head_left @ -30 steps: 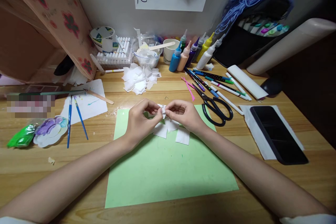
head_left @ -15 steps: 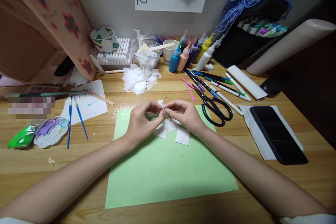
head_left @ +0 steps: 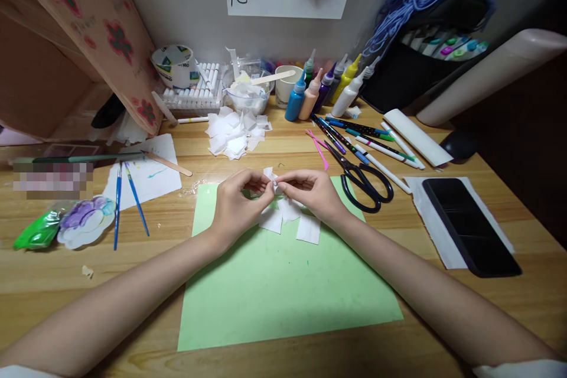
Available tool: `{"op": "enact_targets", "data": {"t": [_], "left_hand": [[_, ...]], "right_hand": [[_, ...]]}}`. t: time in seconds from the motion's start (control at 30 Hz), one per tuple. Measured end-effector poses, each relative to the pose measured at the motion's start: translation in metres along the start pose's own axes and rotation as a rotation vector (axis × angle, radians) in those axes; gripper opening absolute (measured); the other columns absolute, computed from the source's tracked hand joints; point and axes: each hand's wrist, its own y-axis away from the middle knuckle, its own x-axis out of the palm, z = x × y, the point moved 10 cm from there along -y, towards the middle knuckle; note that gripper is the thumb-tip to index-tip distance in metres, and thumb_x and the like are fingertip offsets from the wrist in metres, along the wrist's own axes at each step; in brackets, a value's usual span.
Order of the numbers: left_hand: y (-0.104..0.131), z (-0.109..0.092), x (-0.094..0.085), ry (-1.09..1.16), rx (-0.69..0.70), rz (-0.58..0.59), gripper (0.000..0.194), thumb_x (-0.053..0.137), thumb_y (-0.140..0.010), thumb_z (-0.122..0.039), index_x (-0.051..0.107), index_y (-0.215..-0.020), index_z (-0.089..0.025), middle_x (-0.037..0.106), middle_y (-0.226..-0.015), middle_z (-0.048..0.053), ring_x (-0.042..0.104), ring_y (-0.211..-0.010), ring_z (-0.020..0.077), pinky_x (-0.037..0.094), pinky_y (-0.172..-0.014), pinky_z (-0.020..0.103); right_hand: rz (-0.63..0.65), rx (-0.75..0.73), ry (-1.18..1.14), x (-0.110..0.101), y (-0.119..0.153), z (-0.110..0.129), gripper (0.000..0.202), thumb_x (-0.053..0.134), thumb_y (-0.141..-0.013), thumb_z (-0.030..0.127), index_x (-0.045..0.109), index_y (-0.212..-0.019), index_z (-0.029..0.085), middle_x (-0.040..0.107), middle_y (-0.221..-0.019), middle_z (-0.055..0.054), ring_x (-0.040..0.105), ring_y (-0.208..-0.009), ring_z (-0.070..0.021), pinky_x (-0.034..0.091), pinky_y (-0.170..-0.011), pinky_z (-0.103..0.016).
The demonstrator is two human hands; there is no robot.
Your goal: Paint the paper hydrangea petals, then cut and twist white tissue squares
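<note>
My left hand [head_left: 241, 199] and my right hand [head_left: 310, 194] meet over the top part of a light green sheet [head_left: 287, 289]. Between their fingertips they pinch a small white paper piece [head_left: 275, 185], partly covered by the fingers. Under and between the hands, several white paper squares lie on the green sheet; one square [head_left: 308, 229] is just below my right hand, another [head_left: 271, 221] beside my left thumb. A loose pile of white paper pieces [head_left: 234, 133] rests on the wood beyond the hands.
Black scissors [head_left: 361, 180] lie right of my right hand, with pens [head_left: 381, 168] behind. A phone [head_left: 472, 227] rests on white paper at the right. Paint bottles [head_left: 296, 100] and a plastic bowl [head_left: 250, 100] stand at the back. Paintbrushes [head_left: 137, 201] and a palette [head_left: 86, 224] are left.
The fingertips have shifted slightly on the small white paper, and a bit more of it shows between them. Both hands stay in nearly the same place.
</note>
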Motion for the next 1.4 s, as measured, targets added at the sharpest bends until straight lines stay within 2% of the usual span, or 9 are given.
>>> {"op": "enact_targets", "data": {"t": [0.27,0.53,0.8,1.13,1.4], "left_hand": [[0.0,0.002,0.001,0.01,-0.017,0.003,0.006,0.063,-0.075,-0.023,0.062,-0.074,-0.017,0.065,-0.071,0.002,0.059,-0.063,0.0114,0.05,-0.061,0.025],[-0.001,0.0,0.005,0.016,0.0,0.039,0.008,0.063,-0.075,-0.024,0.061,-0.073,-0.017,0.064,-0.071,0.002,0.058,-0.062,0.0113,0.049,-0.059,0.023],[0.0,0.001,0.008,0.037,-0.013,0.073,0.013,0.066,-0.074,-0.029,0.063,-0.078,-0.017,0.065,-0.076,0.004,0.06,-0.067,0.0133,0.05,-0.064,0.026],[-0.002,-0.002,0.004,-0.003,0.002,0.059,0.006,0.059,-0.075,-0.02,0.056,-0.071,-0.017,0.06,-0.068,0.001,0.054,-0.06,0.0107,0.045,-0.057,0.023],[-0.004,0.011,-0.003,0.12,-0.109,0.019,0.006,0.053,-0.08,-0.022,0.051,-0.075,-0.019,0.053,-0.071,-0.001,0.052,-0.064,0.0112,0.042,-0.06,0.022]], "right_hand": [[-0.019,0.027,-0.003,-0.002,0.0,-0.002,0.019,0.074,-0.065,0.029,0.072,-0.078,0.016,0.072,-0.077,-0.005,0.064,-0.067,-0.014,0.052,-0.066,-0.028],[-0.073,-0.012,0.037,-0.005,0.0,0.0,0.018,0.073,-0.064,0.031,0.068,-0.072,0.015,0.07,-0.074,-0.004,0.063,-0.067,-0.0142,0.051,-0.067,-0.028],[-0.107,-0.054,0.06,-0.009,0.001,0.0,0.021,0.074,-0.063,0.033,0.068,-0.074,0.016,0.07,-0.075,-0.006,0.064,-0.07,-0.0163,0.051,-0.067,-0.029],[-0.131,-0.117,0.145,-0.009,0.003,0.004,0.02,0.071,-0.067,0.034,0.065,-0.074,0.016,0.066,-0.073,-0.005,0.059,-0.066,-0.0153,0.049,-0.063,-0.028],[-0.233,-0.074,0.043,-0.022,-0.001,0.003,0.02,0.067,-0.068,0.034,0.056,-0.07,0.018,0.058,-0.067,-0.001,0.054,-0.062,-0.0129,0.046,-0.059,-0.025]]}}
